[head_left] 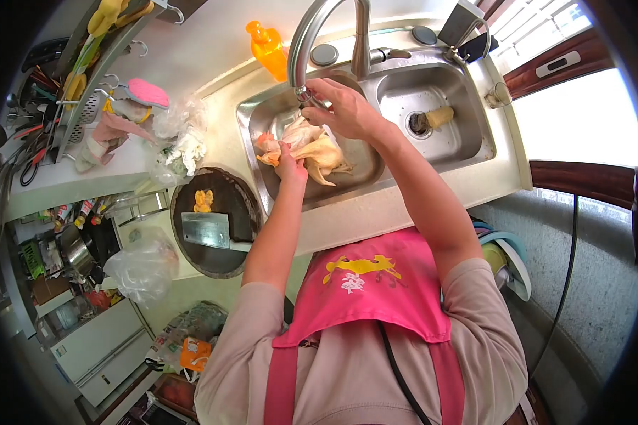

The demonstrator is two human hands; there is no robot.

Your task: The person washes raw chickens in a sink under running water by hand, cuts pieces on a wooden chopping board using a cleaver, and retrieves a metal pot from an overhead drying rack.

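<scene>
A raw whole chicken [322, 152] lies in the left basin of the steel sink [361, 185], pale yellow with a reddish part at its left end. My left hand [290, 164] is closed on the chicken near that end, its thumb on top. Above the bird, my right hand [347, 112] has its fingers and thumb around the spout end of the faucet [302, 92]. The palm side of this hand is hidden. Whether water runs cannot be made out.
Left of the sink, a round chopping board [184, 184] bears a cleaver [205, 229] and yellow pieces [203, 201]. An orange bottle [266, 49] stands behind the sink. The right basin holds a tan cylindrical object [439, 117] by the drain. Plastic bags [184, 145] sit on the counter.
</scene>
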